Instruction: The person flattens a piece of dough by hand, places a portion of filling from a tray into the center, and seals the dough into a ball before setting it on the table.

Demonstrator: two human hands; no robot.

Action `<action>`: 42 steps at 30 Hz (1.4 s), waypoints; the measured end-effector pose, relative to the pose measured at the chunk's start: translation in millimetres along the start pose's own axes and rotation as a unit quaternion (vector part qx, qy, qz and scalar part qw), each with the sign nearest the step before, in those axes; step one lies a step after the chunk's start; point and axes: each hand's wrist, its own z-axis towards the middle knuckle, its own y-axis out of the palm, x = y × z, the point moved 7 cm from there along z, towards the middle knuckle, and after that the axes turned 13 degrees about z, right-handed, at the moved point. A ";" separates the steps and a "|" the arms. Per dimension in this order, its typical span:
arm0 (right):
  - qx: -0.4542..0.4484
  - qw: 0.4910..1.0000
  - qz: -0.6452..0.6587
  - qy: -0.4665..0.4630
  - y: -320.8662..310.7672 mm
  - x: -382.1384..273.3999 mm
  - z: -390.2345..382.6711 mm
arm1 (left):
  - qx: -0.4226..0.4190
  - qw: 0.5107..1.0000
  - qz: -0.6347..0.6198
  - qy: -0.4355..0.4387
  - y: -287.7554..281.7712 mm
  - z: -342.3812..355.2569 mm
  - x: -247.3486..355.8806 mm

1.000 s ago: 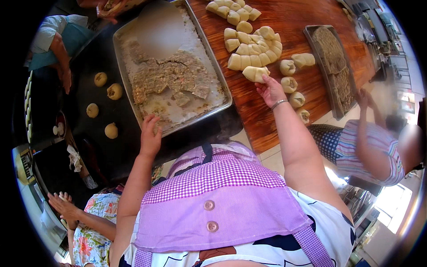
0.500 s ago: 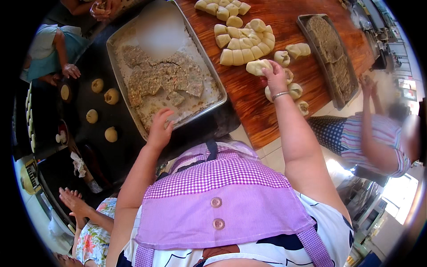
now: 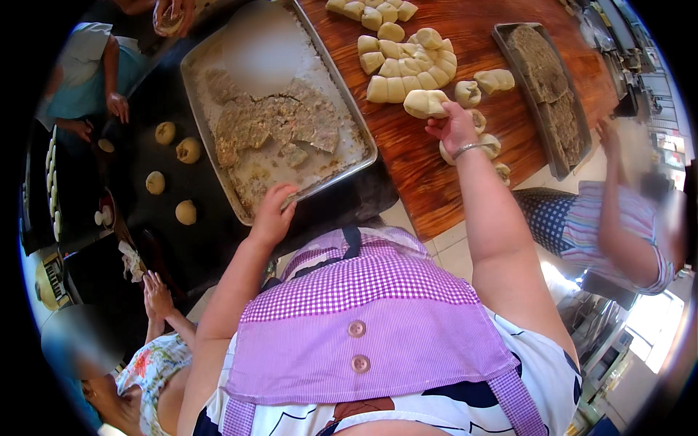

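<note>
At the wooden table, my right hand is closed on a pale dough piece, thumb and fingers at its right end. Just beyond that piece lies a cluster of cut dough pieces. Several rounded dough balls with dark openings sit beside and partly behind my right hand. My left hand hovers by the near rim of a large metal tray, fingers loosely curled and apart, with nothing visible in them. Crumbly brown filling lies in that tray.
A narrow pan of brown filling stands at the table's right. Several dough balls rest on the dark surface at left. Co-workers stand at the far left, near left and right, one with pressed hands. A blurred patch covers part of the tray.
My right hand, with the dough piece, has shifted slightly. My left hand has drawn a little nearer and to the right. The near-left person's hands have moved right.
</note>
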 end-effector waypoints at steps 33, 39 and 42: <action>-0.089 0.751 -0.575 -0.313 -9.6 37.8 -146.0 | -0.177 0.794 -0.544 -0.206 64.9 86.6 134.0; -0.144 0.718 -0.642 -0.227 -67.9 74.7 -127.0 | -0.167 0.841 -0.469 -0.209 62.7 60.7 75.2; -0.143 0.758 -0.595 -0.226 -63.1 69.0 -117.7 | -0.180 0.833 -0.471 -0.229 63.3 49.7 66.5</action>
